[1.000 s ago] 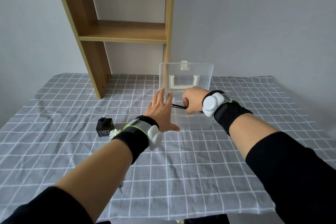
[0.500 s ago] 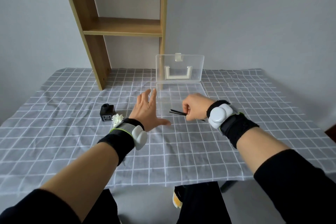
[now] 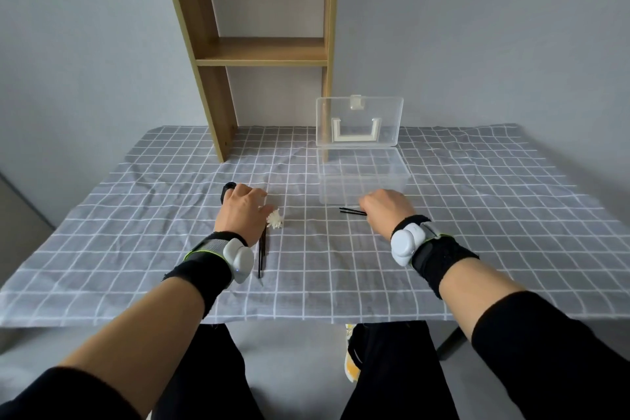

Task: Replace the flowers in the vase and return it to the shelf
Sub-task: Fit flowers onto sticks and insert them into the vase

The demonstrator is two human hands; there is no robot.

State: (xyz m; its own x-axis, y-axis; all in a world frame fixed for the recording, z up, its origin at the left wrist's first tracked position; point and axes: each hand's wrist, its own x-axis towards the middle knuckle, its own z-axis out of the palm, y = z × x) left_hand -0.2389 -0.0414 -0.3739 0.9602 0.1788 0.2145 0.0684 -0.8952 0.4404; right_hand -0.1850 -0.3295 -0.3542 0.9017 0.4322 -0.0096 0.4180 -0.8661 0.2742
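A small black vase (image 3: 228, 186) stands on the checked cloth left of centre, with only its rim showing past my left hand (image 3: 242, 211), whose fingers curl down around it. Just right of that hand a white flower (image 3: 274, 219) lies on the cloth, its dark stems (image 3: 262, 254) running back toward me. In front of the clear box, my right hand (image 3: 385, 210) is closed on a few thin dark stems (image 3: 351, 211), whose ends point left low over the cloth. The wooden shelf (image 3: 260, 51) stands at the back and is empty.
A clear plastic box (image 3: 363, 181) with its lid (image 3: 359, 121) standing open sits just beyond my right hand. The table with the grey checked cloth (image 3: 477, 215) ends close to my body, and grey walls stand behind it.
My left hand went from spread open in the air down and left onto the black vase. My right hand drew the dark stems back from the box toward me. The view pulled back.
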